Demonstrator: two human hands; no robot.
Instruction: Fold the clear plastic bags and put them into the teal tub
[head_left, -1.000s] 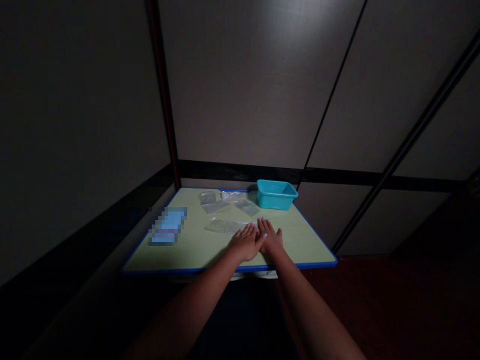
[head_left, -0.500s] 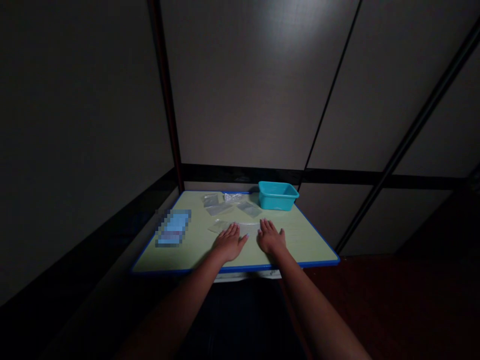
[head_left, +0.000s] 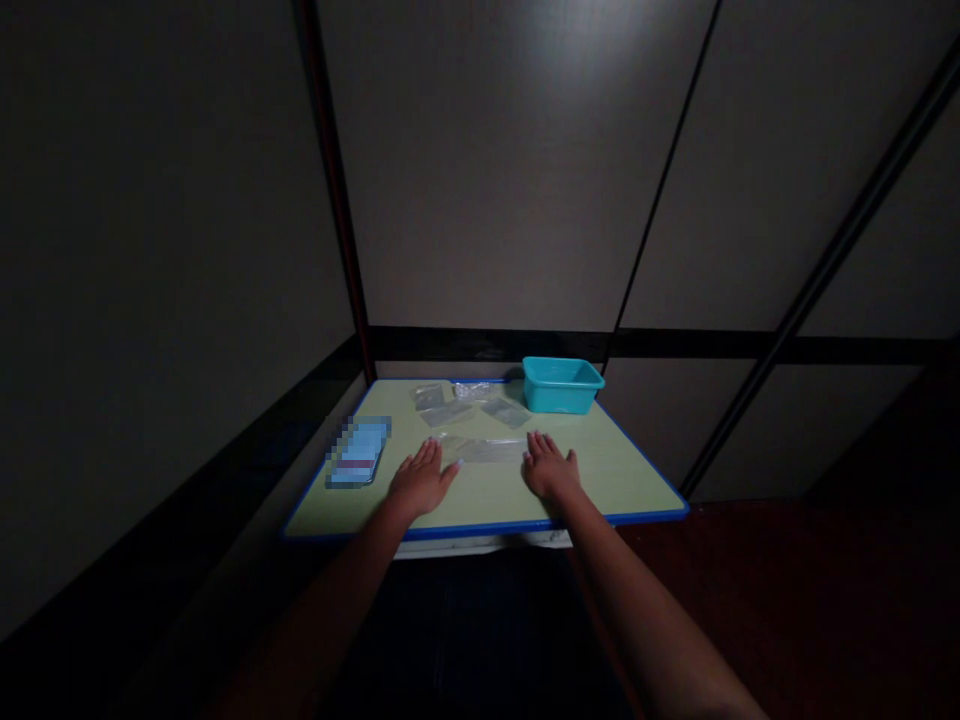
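A clear plastic bag (head_left: 487, 450) lies flat on the pale yellow-green table (head_left: 480, 495), stretched between my two hands. My left hand (head_left: 421, 478) rests palm down at the bag's left end, fingers extended and thumb out. At the right end, my right hand (head_left: 551, 468) also lies flat with its fingers stretched forward. Just beyond are more clear bags, one at the middle (head_left: 448, 413) and one to the right (head_left: 507, 411). A crumpled clear packet (head_left: 472, 391) with whitish contents sits near the far edge.
A turquoise plastic basket (head_left: 562, 387) stands at the far right corner. On the left lies a phone (head_left: 358, 455) with a blurred-out screen. The table has a blue edge (head_left: 480, 531), and panelled walls (head_left: 487, 200) rise behind and to the left.
My left hand has slid left across the plastic bag, away from my right hand, uncovering more of the bag. My right hand stays nearly in place. The view has shifted slightly.
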